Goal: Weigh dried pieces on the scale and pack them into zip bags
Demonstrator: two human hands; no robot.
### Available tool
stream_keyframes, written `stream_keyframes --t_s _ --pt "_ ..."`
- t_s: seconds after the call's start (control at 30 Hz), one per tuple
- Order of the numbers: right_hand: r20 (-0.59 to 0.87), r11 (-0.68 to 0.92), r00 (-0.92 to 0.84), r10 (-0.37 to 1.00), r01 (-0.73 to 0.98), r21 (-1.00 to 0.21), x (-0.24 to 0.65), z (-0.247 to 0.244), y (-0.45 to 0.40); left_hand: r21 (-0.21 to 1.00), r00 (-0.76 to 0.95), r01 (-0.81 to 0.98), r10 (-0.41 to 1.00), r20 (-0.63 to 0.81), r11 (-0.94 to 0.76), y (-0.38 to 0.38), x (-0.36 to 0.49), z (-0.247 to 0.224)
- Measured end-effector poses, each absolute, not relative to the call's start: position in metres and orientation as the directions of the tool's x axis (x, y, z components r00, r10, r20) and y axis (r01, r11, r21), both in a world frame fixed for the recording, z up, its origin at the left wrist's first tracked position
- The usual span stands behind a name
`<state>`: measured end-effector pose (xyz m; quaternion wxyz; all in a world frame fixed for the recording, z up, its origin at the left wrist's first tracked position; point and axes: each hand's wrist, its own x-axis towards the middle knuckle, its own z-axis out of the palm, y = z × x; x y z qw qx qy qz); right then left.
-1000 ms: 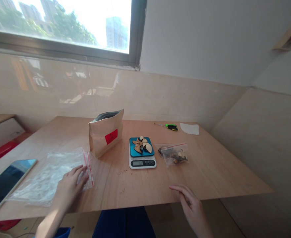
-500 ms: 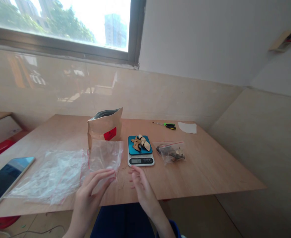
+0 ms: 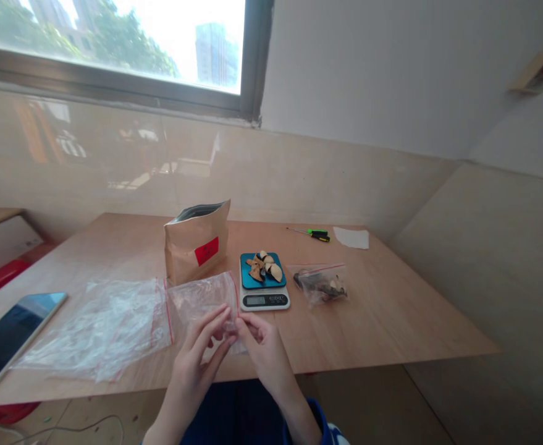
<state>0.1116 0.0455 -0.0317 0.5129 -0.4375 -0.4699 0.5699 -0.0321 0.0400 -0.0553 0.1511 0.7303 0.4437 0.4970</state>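
A clear zip bag [image 3: 201, 295] with a red seal line hangs between my two hands, above the near part of the table. My left hand [image 3: 204, 346] pinches it close to its sealed edge. Thumb and finger of my right hand [image 3: 262, 346] grip the same edge from the right. Just beyond my fingers stands a kitchen scale [image 3: 265, 299] with a blue platform, its display too small to read. Dried mushroom pieces [image 3: 264, 267] lie on the platform. Behind the bag, an open brown paper pouch [image 3: 194, 244] with a red label stands upright.
Several clear zip bags [image 3: 99, 327] lie flat on the left, beside a phone [image 3: 18, 337]. Right of the scale is a filled zip bag [image 3: 324, 285] with dark dried pieces. Screwdrivers [image 3: 315, 234] and white paper [image 3: 352, 238] lie at the back of the wooden table [image 3: 391, 321].
My left hand has moved right with the zip bag, pulling it away from the pile. My right hand has closed on the bag's red-lined edge.
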Motion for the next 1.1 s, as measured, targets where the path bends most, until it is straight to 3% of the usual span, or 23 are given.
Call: stream_keyframes --t_s 0.17,0.3,0.37,0.47,0.57,0.7,0.87,1.1 --pt "-0.083 -0.097 -0.095 0.992 -0.151 -0.984 0.114 -0.035 0.053 0.67 0.024 0.5 0.782 0.623 -0.549 0.047 -0.039 -0.052" --pt "-0.169 -0.174 -0.045 0.985 -0.179 -0.968 0.13 -0.038 0.064 0.824 -0.351 0.457 0.784 0.512 -0.334 0.048 -0.049 -0.045" --pt "-0.134 -0.139 -0.043 0.99 -0.132 -0.982 0.142 -0.036 0.072 0.839 -0.409 0.435 0.759 0.507 -0.326 0.05 -0.052 -0.042" --pt "0.093 0.096 -0.026 0.995 0.129 -0.987 0.162 -0.033 0.091 0.791 -0.303 0.446 0.761 0.573 -0.418 0.055 -0.052 -0.039" --pt "0.359 0.282 0.038 0.932 0.545 -0.79 0.178 -0.036 0.119 0.79 -0.293 0.422 0.758 0.582 -0.444 0.061 -0.045 -0.043" --pt "0.37 0.256 -0.065 0.927 0.83 -0.495 0.184 -0.054 0.152 0.845 -0.325 0.308 0.786 0.525 -0.437 0.066 -0.032 -0.049" --pt "0.36 0.285 -0.144 0.922 0.881 -0.377 0.18 -0.071 0.166 0.822 -0.355 0.36 0.75 0.558 -0.441 0.067 -0.018 -0.052" --pt "0.393 0.341 -0.135 0.91 0.783 -0.52 0.185 -0.071 0.171 0.865 -0.368 0.263 0.785 0.499 -0.427 0.075 -0.004 -0.056"
